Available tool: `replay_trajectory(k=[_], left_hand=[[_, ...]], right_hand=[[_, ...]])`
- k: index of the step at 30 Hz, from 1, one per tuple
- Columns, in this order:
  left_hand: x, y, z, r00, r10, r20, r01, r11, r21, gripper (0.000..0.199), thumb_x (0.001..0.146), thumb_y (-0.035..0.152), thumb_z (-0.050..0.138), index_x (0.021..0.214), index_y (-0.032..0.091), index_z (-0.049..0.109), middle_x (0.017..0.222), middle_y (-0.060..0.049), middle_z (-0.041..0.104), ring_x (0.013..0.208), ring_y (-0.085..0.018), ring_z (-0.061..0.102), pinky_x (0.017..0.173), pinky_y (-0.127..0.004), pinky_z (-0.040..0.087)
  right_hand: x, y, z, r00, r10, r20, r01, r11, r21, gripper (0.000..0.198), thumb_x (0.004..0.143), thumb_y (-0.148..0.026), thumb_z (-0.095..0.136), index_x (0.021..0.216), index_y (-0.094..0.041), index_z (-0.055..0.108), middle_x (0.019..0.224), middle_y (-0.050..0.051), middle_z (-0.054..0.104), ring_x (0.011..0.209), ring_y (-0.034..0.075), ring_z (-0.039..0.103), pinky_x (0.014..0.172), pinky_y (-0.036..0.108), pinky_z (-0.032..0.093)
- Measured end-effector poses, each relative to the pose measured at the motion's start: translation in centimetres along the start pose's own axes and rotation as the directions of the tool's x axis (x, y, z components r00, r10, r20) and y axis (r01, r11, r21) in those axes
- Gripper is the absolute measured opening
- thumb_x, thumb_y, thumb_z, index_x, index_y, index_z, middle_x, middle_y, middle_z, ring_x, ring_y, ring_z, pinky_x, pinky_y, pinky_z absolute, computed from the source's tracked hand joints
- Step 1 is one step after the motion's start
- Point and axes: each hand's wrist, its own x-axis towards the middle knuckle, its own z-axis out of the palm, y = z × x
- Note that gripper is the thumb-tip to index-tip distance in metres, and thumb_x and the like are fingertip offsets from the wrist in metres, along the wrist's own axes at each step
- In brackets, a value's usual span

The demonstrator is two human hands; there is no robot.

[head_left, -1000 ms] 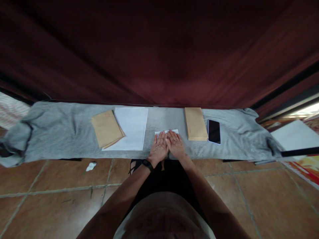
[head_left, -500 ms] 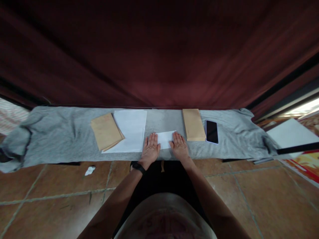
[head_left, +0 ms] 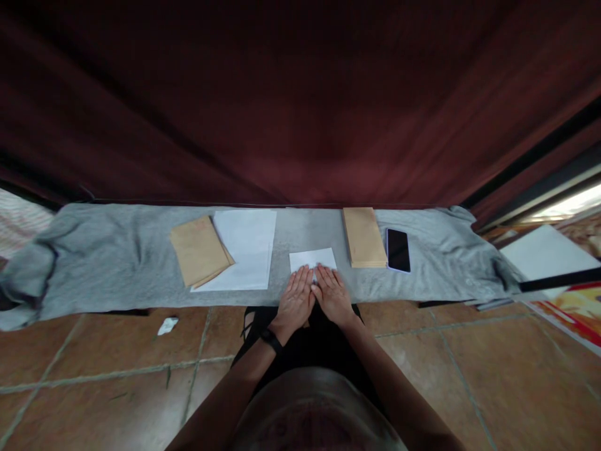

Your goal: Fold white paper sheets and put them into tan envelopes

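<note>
A small folded sheet of white paper (head_left: 312, 256) lies flat on the grey cloth in front of me. My left hand (head_left: 297, 297) rests on its near edge with the fingers stretched out. Beside it, almost touching, my right hand (head_left: 331, 295) presses on the same edge, its fingers also straight. Both hands cover the near part of the paper. Left of them are larger white sheets (head_left: 248, 250), partly under brown envelopes (head_left: 199, 252). A neat stack of brown envelopes (head_left: 365, 238) lies to the right of my right hand.
A phone (head_left: 398, 250) with a dark screen lies right of the envelope stack. The grey cloth (head_left: 113, 257) covers a long narrow bench. A dark red curtain (head_left: 300, 125) hangs right behind it. A white scrap (head_left: 168, 325) lies on the tiled floor.
Both hands have moved inward and toward me, from the two ends of the folded paper to the middle of its near edge. More of the paper's far side now shows.
</note>
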Motion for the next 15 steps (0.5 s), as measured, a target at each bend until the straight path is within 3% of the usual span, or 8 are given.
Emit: replay_trajectory(k=[9, 15], left_hand=[[-1.0, -1.3, -1.0, 0.999, -0.046, 0.009, 0.046, 0.997, 0.057, 0.059, 0.100, 0.028, 0.036, 0.153, 0.004, 0.030, 0.160, -0.019, 0.031, 0.152, -0.025, 0.020, 0.124, -0.046, 0.026], [-1.5, -2.1, -1.5, 0.998, -0.061, 0.019, 0.059, 0.995, 0.084, 0.056, 0.100, 0.027, 0.036, 0.150, 0.003, 0.038, 0.157, -0.020, 0.037, 0.150, -0.026, 0.028, 0.123, -0.044, 0.028]], right_hand=[[-1.5, 2.0, -0.1, 0.999, 0.028, -0.025, -0.030, 0.998, -0.053, 0.058, 0.105, -0.039, 0.037, 0.156, -0.012, 0.031, 0.157, 0.013, 0.039, 0.145, 0.026, 0.038, 0.121, 0.046, 0.027], [-2.1, 3.1, -0.3, 0.998, 0.055, -0.043, -0.059, 0.995, -0.081, 0.057, 0.105, -0.039, 0.038, 0.154, -0.011, 0.034, 0.155, 0.015, 0.043, 0.143, 0.027, 0.041, 0.119, 0.047, 0.029]])
